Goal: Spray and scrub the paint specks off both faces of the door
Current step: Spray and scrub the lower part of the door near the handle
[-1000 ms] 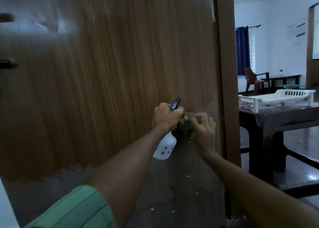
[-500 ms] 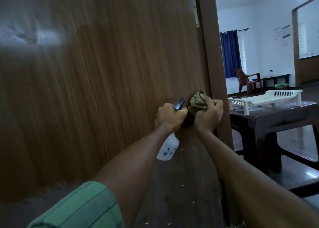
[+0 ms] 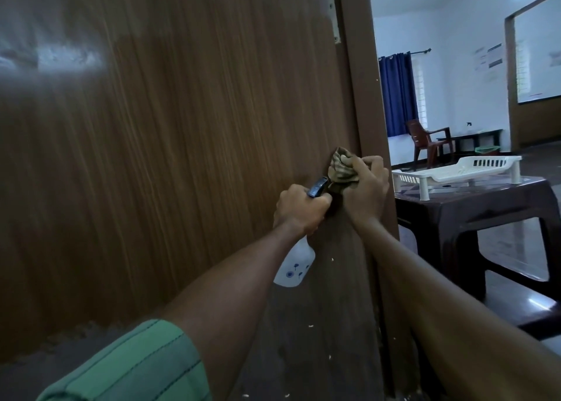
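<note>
The brown wood-grain door (image 3: 182,157) fills the left and middle of the view. Pale paint specks (image 3: 332,260) dot its darker lower part near the hinge edge. My left hand (image 3: 299,211) grips the neck of a white spray bottle (image 3: 293,268) with a dark blue trigger head, its body hanging below my fist. My right hand (image 3: 365,189) holds a bunched, stained cloth (image 3: 341,173) and presses it against the door face beside the door frame (image 3: 368,127). The two hands almost touch.
A metal hinge (image 3: 332,15) sits high on the door edge. Through the doorway at the right stands a dark plastic table (image 3: 473,206) with a white plastic rack (image 3: 455,173) on it. Farther back are a brown chair (image 3: 425,142) and blue curtain (image 3: 397,94).
My right hand with the cloth has moved up the door and toward the frame. My left hand with the bottle has stayed at about the same spot. The view has shifted left.
</note>
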`<action>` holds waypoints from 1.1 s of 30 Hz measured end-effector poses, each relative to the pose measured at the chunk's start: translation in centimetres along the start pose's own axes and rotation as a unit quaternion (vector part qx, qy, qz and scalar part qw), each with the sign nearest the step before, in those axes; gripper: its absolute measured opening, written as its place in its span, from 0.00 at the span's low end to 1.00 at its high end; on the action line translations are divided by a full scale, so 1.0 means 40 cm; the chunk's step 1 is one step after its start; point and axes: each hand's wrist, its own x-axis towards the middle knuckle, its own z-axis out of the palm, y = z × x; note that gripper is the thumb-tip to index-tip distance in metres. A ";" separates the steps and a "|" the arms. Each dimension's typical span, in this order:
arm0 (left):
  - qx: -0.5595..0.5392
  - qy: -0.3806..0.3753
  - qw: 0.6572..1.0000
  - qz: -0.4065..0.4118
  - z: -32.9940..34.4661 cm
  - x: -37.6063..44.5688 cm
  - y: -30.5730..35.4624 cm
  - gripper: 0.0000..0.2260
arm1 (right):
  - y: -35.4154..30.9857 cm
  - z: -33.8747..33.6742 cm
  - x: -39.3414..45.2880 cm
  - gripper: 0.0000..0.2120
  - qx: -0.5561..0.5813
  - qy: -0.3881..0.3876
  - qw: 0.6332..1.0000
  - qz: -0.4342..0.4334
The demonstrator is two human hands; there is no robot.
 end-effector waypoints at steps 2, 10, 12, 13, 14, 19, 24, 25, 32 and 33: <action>0.000 0.001 1.000 -0.006 0.009 -0.009 0.001 0.10 | 0.058 -0.011 -0.081 0.22 -0.021 -0.015 1.000 -0.015; 0.021 -0.029 0.999 -0.039 0.055 -0.099 -0.061 0.11 | 0.173 -0.035 -0.222 0.19 -0.083 -0.105 0.986 -0.102; 0.039 -0.050 0.997 -0.055 0.080 -0.135 -0.104 0.15 | 0.163 -0.033 -0.218 0.20 -0.072 -0.099 0.990 -0.074; 0.048 -0.061 0.995 -0.063 0.094 -0.151 -0.125 0.16 | 0.161 -0.035 -0.221 0.21 -0.069 -0.095 0.991 -0.071; 0.060 -0.070 0.993 -0.071 0.107 -0.166 -0.142 0.17 | 0.160 -0.037 -0.224 0.22 -0.063 -0.090 0.991 -0.074; 0.100 -0.052 0.989 -0.095 0.143 -0.197 -0.203 0.13 | 0.143 -0.023 -0.213 0.27 -0.063 -0.066 0.991 -0.094; 0.076 -0.021 0.994 -0.070 0.153 -0.197 -0.233 0.13 | 0.253 -0.037 -0.413 0.29 -0.136 -0.167 0.967 -0.136; 0.075 -0.017 0.995 -0.068 0.151 -0.198 -0.237 0.14 | 0.286 -0.051 -0.464 0.32 -0.150 -0.205 0.954 -0.159; 0.062 -0.022 0.996 -0.054 0.136 -0.180 -0.248 0.14 | 0.213 -0.039 -0.356 0.27 -0.114 -0.147 0.981 -0.052; 0.063 -0.018 0.996 -0.052 0.134 -0.175 -0.247 0.14 | 0.193 -0.029 -0.332 0.25 -0.096 -0.116 0.988 -0.019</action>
